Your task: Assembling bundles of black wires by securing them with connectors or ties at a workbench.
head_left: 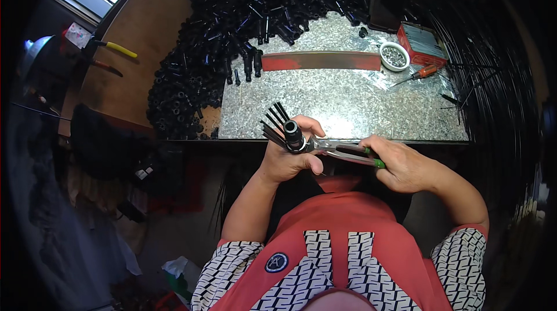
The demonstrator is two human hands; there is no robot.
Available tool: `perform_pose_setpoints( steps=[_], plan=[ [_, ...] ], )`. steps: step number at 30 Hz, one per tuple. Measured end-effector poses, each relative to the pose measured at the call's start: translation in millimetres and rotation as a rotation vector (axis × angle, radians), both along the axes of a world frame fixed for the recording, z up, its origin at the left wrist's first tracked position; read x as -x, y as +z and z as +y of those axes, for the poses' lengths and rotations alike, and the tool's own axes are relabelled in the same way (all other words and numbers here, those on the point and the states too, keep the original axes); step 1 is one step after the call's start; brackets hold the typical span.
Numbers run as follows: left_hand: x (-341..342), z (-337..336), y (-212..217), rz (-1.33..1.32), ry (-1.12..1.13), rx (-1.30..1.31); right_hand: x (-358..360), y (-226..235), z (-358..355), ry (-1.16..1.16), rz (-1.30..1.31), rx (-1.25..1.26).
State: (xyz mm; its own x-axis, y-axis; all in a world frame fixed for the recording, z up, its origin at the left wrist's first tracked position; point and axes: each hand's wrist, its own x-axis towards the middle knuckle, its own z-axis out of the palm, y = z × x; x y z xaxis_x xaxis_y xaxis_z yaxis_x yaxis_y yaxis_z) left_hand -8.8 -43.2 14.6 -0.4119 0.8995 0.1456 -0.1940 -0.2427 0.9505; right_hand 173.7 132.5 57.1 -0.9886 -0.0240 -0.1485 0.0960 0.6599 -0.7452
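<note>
Just in front of the stone tabletop's near edge, my left hand (283,163) grips a black tubular fitting (292,132), its hollow end facing up. Several thin black rods (275,119) fan out from the fitting toward the upper left. My right hand (404,167) is closed around the green-tipped handles of silver pliers (339,149). The pliers' jaws meet the fitting's collar beside my left fingers; whether they pinch anything there is too small to tell.
A large heap of black tubular fittings (191,79) covers the left and back. On the speckled stone tabletop (342,96) are a red-brown strip (322,61), a white bowl (394,57) of small metal pieces, an orange-handled screwdriver (425,72) and a red box (422,44). Long black rods (493,61) crowd the right.
</note>
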Motion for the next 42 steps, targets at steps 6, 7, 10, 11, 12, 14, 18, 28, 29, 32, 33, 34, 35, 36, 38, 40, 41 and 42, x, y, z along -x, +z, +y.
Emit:
perform_pose_setpoints(
  steps=[6, 7, 10, 11, 12, 14, 18, 28, 29, 32, 33, 34, 35, 36, 38, 40, 41, 42],
  plan=[
    [-4, -4, -7, -0.183, -0.012, -0.152, 8, -20, -18, -0.100, -0.002, 0.058],
    [-4, -5, -6, -0.182, -0.009, -0.137, 9, -22, -19, -0.114, 0.018, 0.045],
    [-2, -10, -10, -0.144, 0.000, -0.122, 10, -26, -24, -0.148, 0.066, 0.029],
    [-1, -10, -11, -0.106, -0.001, -0.122, 10, -27, -25, -0.175, 0.096, 0.026],
    [-1, -10, -11, -0.107, 0.003, -0.123, 11, -28, -24, -0.171, 0.095, 0.025],
    [-4, -8, -9, -0.205, 0.041, -0.170, 11, -29, -21, -0.186, 0.156, -0.094],
    [6, -14, -17, -0.069, 0.083, -0.114, 6, -22, -7, -0.240, 0.200, -0.186],
    [10, -14, -30, 0.173, 0.176, -0.029, 52, 17, 111, -0.562, 0.220, -0.733],
    [12, -14, -32, 0.253, 0.168, -0.037, 58, 17, 117, -0.572, 0.221, -0.741],
    [-3, -8, -21, 0.019, 0.165, -0.064, 71, 8, 135, -0.538, 0.130, -0.838],
    [-4, -9, -21, 0.004, 0.164, -0.067, 78, 4, 140, -0.480, 0.106, -0.885],
    [-5, -9, -21, 0.014, 0.169, -0.073, 83, 0, 144, -0.422, 0.084, -0.931],
    [-6, -10, -20, 0.024, 0.164, -0.056, 88, -3, 145, -0.400, 0.101, -0.948],
    [-5, -12, -18, 0.038, 0.162, -0.043, 91, -8, 148, -0.388, 0.124, -0.974],
    [-5, -16, -16, 0.067, 0.118, -0.006, 95, -14, 153, -0.348, 0.082, -1.020],
    [-7, -14, -16, 0.053, 0.126, 0.039, 96, -20, 155, -0.341, 0.067, -1.030],
    [-5, -13, -22, 0.117, 0.127, 0.017, 93, -21, 157, -0.358, 0.063, -1.028],
    [-5, -12, -23, 0.180, 0.138, 0.002, 94, -20, 154, -0.366, 0.062, -1.022]
  ],
)
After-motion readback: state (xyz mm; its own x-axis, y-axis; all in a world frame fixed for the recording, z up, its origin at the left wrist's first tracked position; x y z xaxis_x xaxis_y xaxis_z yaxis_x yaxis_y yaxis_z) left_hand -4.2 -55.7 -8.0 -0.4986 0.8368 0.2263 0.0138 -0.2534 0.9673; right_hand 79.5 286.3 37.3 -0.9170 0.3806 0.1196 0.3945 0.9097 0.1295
